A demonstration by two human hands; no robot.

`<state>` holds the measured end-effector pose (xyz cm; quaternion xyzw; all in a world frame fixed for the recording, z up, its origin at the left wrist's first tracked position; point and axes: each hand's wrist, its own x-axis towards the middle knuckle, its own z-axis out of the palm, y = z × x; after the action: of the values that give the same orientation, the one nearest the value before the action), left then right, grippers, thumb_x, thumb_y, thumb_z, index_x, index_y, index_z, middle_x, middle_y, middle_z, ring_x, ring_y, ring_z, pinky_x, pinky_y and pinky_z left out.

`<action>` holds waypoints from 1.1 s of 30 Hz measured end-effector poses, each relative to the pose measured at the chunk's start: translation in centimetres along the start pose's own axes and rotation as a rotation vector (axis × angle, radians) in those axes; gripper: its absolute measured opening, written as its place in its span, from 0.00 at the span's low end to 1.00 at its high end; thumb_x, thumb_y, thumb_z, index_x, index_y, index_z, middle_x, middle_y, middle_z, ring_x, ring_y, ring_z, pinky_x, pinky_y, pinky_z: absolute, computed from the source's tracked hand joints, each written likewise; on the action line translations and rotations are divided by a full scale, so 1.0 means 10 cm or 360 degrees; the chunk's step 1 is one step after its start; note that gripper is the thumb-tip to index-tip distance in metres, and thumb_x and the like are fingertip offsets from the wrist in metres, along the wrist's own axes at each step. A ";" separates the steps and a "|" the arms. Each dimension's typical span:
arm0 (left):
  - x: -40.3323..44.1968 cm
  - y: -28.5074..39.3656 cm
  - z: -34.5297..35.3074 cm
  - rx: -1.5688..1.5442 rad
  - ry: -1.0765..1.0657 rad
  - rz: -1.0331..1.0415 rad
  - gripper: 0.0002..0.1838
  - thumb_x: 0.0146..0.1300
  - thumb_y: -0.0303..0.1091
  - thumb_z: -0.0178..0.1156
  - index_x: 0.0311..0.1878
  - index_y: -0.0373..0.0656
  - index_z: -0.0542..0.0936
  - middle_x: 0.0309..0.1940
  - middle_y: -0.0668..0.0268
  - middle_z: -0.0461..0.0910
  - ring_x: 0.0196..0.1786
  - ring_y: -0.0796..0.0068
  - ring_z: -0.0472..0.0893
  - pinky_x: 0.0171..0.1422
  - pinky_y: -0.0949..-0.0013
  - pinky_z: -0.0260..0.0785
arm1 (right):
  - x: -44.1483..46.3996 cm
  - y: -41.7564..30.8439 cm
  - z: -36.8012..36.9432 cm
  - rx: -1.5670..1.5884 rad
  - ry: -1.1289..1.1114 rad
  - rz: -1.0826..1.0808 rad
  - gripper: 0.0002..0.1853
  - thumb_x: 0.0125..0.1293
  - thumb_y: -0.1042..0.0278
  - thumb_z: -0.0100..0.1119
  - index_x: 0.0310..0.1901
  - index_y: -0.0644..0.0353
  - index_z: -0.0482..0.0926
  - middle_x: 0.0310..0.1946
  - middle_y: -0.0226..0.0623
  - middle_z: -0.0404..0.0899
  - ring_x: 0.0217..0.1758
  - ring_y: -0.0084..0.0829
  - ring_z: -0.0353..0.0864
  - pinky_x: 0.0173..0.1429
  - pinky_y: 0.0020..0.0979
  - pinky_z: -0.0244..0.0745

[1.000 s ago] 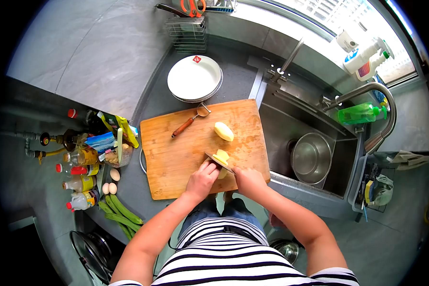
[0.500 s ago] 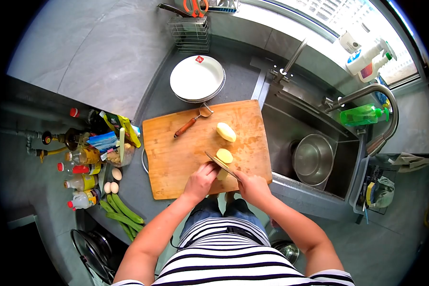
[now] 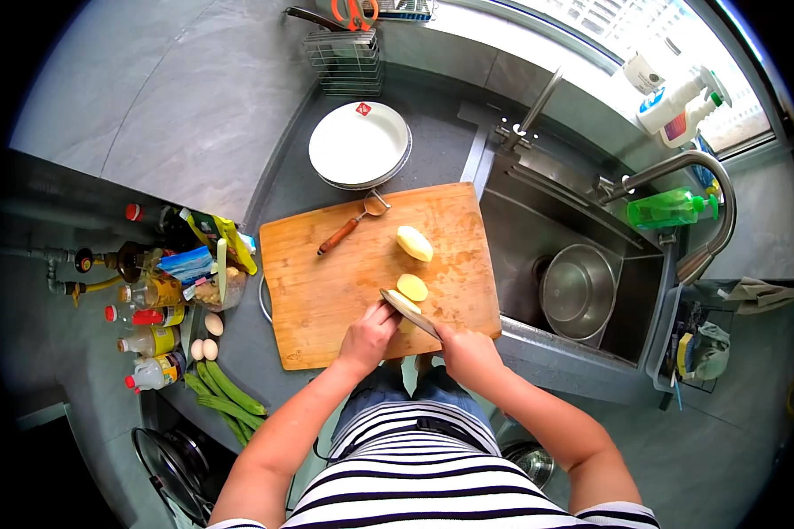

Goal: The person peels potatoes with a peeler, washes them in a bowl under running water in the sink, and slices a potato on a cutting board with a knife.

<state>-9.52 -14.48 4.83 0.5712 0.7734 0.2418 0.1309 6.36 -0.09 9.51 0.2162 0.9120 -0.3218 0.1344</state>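
On the wooden cutting board [image 3: 326, 300], my right hand [image 3: 463, 348] is closed round the handle of a knife [image 3: 412, 315]. The blade points up and left, with a pale yellow slice [image 3: 404, 301] along its far side. My left hand [image 3: 370, 335] is closed at the near side of the blade; the piece under its fingers is mostly hidden. Cut potato slices [image 3: 412, 286] lie just beyond the blade. Farther up the board rest a whole peeled potato [image 3: 415, 243] and a peeler with a wooden handle [image 3: 339, 237].
White bowls [image 3: 360, 143] are stacked behind the board. The sink [image 3: 520, 229] on the right holds a metal pot [image 3: 578, 291]. Eggs [image 3: 210, 349], green vegetables [image 3: 225, 397] and several bottles [image 3: 159, 370] stand or lie at the left.
The knife has come down through the potato, and a fresh slice now lies against its far side. The earlier slices sit flat beyond the blade. Both hands stay close to the same place.
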 end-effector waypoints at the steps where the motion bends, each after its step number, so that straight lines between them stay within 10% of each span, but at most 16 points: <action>1: 0.00 0.00 0.00 0.0010 0.0015 0.0011 0.18 0.51 0.24 0.61 0.48 0.41 0.80 0.48 0.63 0.78 0.53 0.61 0.77 0.51 0.65 0.76 | 0.08 0.03 0.10 -0.0002 0.0028 -0.0009 0.09 0.58 0.74 0.54 0.41 0.61 0.72 0.24 0.48 0.80 0.29 0.49 0.81 0.32 0.48 0.74; 33: -0.04 -0.06 -0.03 -0.0098 0.0056 -0.0014 0.17 0.48 0.25 0.66 0.44 0.38 0.79 0.49 0.58 0.77 0.53 0.54 0.77 0.55 0.61 0.73 | -0.29 0.04 -0.04 -0.0006 0.0029 -0.0048 0.14 0.59 0.72 0.54 0.48 0.60 0.71 0.25 0.47 0.80 0.27 0.49 0.81 0.30 0.48 0.74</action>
<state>-10.07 -15.05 4.74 0.5593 0.7702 0.2750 0.1358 9.02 -0.43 10.71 0.2050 0.9169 -0.3202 0.1217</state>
